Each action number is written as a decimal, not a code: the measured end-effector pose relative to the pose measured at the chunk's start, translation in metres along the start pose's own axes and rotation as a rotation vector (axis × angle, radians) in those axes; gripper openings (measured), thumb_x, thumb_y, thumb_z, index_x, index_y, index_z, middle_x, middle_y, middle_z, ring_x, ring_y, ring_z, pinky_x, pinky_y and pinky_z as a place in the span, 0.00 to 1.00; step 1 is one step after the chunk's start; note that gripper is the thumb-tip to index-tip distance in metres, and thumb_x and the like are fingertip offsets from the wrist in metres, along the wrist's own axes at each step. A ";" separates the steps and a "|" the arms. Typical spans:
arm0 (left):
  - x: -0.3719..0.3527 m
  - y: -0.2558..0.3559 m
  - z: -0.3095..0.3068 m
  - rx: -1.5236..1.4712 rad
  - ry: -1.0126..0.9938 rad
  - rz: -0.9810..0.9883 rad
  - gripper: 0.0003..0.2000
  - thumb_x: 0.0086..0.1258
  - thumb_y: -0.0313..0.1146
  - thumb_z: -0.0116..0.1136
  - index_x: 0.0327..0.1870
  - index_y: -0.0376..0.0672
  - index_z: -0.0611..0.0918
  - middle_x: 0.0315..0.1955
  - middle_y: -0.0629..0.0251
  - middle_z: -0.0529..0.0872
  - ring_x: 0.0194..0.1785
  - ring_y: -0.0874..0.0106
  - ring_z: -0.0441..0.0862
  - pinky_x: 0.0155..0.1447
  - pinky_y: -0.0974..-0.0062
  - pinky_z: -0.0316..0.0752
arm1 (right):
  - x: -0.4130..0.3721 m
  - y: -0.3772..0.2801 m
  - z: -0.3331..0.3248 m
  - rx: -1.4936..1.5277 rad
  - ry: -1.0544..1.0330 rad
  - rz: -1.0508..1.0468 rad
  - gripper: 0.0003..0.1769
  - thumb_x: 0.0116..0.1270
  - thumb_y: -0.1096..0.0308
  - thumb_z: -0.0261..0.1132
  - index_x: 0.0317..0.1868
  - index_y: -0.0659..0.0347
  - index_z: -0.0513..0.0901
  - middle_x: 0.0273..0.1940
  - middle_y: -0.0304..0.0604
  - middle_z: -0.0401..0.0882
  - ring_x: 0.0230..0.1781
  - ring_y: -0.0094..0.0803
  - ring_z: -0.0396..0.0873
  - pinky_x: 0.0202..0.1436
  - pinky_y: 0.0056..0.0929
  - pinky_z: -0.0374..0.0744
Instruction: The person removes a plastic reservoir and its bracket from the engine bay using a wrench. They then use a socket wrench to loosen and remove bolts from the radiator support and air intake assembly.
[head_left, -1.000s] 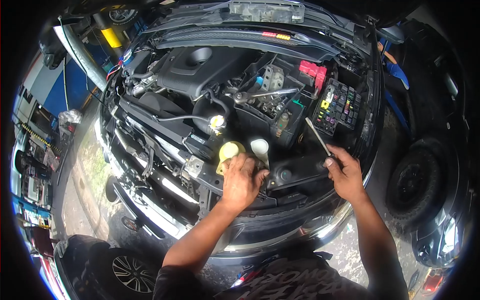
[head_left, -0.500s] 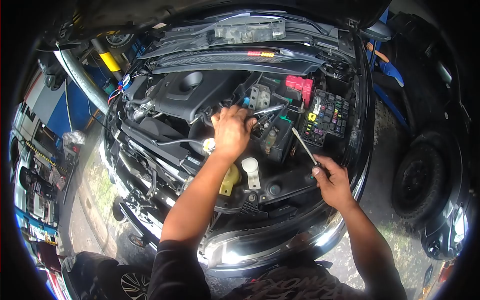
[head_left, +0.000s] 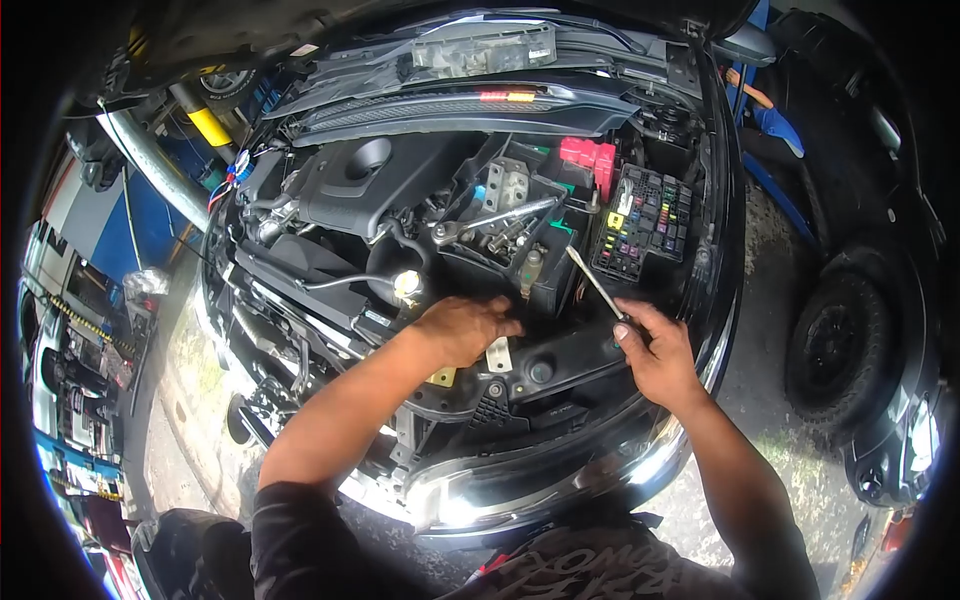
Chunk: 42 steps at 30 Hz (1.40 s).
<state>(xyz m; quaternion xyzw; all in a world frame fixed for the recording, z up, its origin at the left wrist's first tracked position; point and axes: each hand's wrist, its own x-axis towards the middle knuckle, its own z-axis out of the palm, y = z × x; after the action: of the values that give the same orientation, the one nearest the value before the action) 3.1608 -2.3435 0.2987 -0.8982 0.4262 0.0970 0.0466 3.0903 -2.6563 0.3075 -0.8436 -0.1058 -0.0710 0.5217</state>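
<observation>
My left hand (head_left: 465, 330) reaches over the front of the open engine bay, palm down, its fingers loosely bent and apart. It covers the round top of a white bracketed part (head_left: 499, 354), whose lower tab shows below the fingers. In my right hand (head_left: 657, 355) is a flat-blade screwdriver (head_left: 596, 284), gripped by its dark handle, with the shaft pointing up and left. A chrome ratchet (head_left: 505, 219) lies across a black tray of small metal parts. Beside the tray stands a metal bracket (head_left: 507, 185) with holes.
Right of the tray sit an uncovered fuse box (head_left: 650, 222) and a red terminal cover (head_left: 588, 160). The engine cover (head_left: 375, 180) is at the left; a white-capped filler neck (head_left: 407, 286) is near my left hand. Another person's arm (head_left: 752, 90) shows beyond the car.
My left hand has come away from the ratchet, toward the front of the bay and over the white part. The ratchet now shows in full. My right hand keeps the screwdriver, nearly unmoved.
</observation>
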 end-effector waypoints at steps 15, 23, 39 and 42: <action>0.015 -0.004 -0.047 -0.292 -0.219 -0.066 0.25 0.60 0.32 0.75 0.60 0.45 0.83 0.53 0.51 0.85 0.59 0.49 0.83 0.64 0.56 0.78 | 0.027 -0.014 -0.012 -0.130 -0.072 -0.063 0.16 0.72 0.71 0.66 0.58 0.63 0.83 0.48 0.58 0.87 0.49 0.55 0.87 0.54 0.43 0.83; -0.003 -0.006 -0.028 -0.482 0.053 -0.174 0.28 0.62 0.34 0.75 0.64 0.44 0.79 0.52 0.50 0.87 0.57 0.48 0.83 0.62 0.55 0.78 | 0.172 -0.053 0.040 -0.864 -0.136 -0.645 0.17 0.66 0.75 0.62 0.50 0.50 0.92 0.48 0.42 0.80 0.59 0.43 0.76 0.67 0.43 0.72; 0.008 0.000 -0.015 -0.486 0.199 -0.395 0.25 0.67 0.42 0.72 0.60 0.38 0.79 0.44 0.46 0.89 0.50 0.45 0.85 0.54 0.51 0.79 | 0.149 -0.059 0.064 -0.748 -0.254 -0.404 0.20 0.66 0.65 0.69 0.59 0.52 0.87 0.47 0.46 0.85 0.52 0.50 0.83 0.60 0.48 0.81; 0.002 -0.006 -0.003 -0.460 0.206 -0.377 0.23 0.67 0.41 0.72 0.59 0.40 0.81 0.44 0.50 0.90 0.49 0.47 0.87 0.53 0.54 0.80 | 0.100 -0.081 0.073 -0.738 -0.594 -0.089 0.26 0.66 0.59 0.71 0.64 0.56 0.81 0.42 0.55 0.88 0.44 0.57 0.88 0.49 0.54 0.85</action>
<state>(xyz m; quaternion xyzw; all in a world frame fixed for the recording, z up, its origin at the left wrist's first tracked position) 3.1669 -2.3412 0.3012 -0.9535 0.2215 0.0888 -0.1841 3.1671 -2.5457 0.3679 -0.9509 -0.2542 0.1182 0.1309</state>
